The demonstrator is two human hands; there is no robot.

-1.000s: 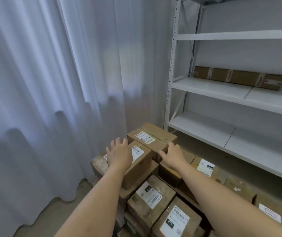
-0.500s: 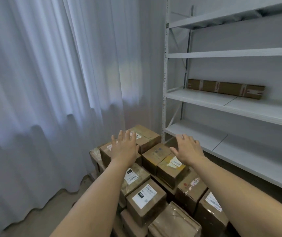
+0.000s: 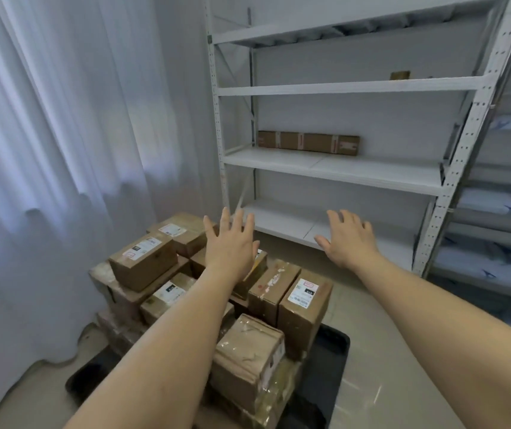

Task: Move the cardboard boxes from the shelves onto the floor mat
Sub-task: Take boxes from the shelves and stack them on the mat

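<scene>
Between loads: left hand (image 3: pixel 231 246) and right hand (image 3: pixel 348 239) empty, fingers spread; next pick likely long box (image 3: pixel 308 143) shelved above and beyond them, needing both hands.

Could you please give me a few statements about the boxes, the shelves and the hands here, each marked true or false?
1. A long flat cardboard box lies on a shelf of the white rack. True.
2. The left hand grips a box. False: its fingers are spread and it holds nothing.
3. The stacked boxes sit on a black floor mat. True.
4. The right hand holds the long box. False: it is open, well below that box.
5. The lowest shelf is full of boxes. False: none show on it.
</scene>
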